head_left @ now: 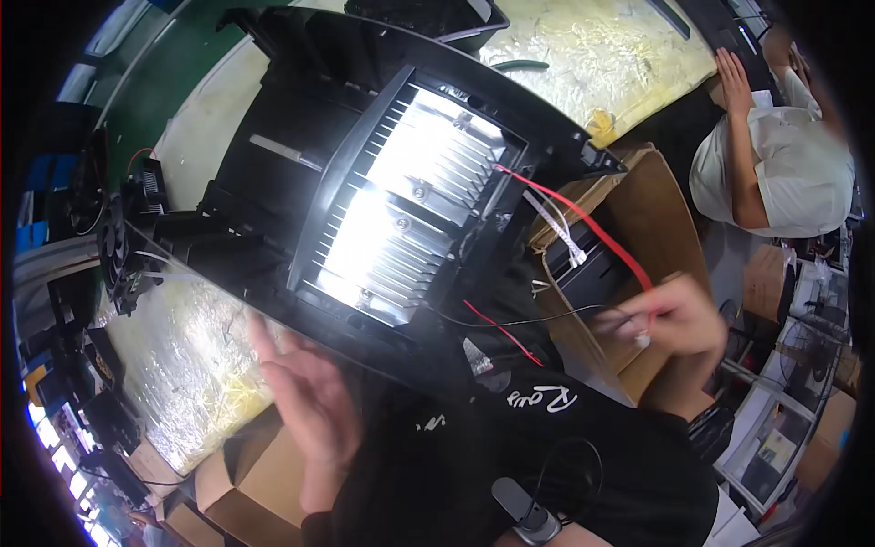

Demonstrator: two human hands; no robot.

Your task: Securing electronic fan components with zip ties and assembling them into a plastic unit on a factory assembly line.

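A large black plastic housing (273, 118) is tilted up in front of me, with bright silver finned heat sinks (401, 223) screwed into its middle. At its lower left edge, my left hand (314, 401) supports the housing, its fingertips partly hidden behind the edge. From the heat sinks a red cable (602, 232) runs right to my right hand (679, 314), which is slightly blurred and pinches it near a small white connector (643, 340). A thin black wire (519, 322) also stretches toward that hand. White wires with a plug (576, 257) hang loose from the housing.
An open cardboard box (670, 228) stands behind the wires, with black parts inside. Film-wrapped tables (611, 55) lie beyond and at left. A co-worker in a white shirt (775, 173) sits at the far right. More cardboard boxes (260, 483) stand lower left, and a black fan (114, 242) at left.
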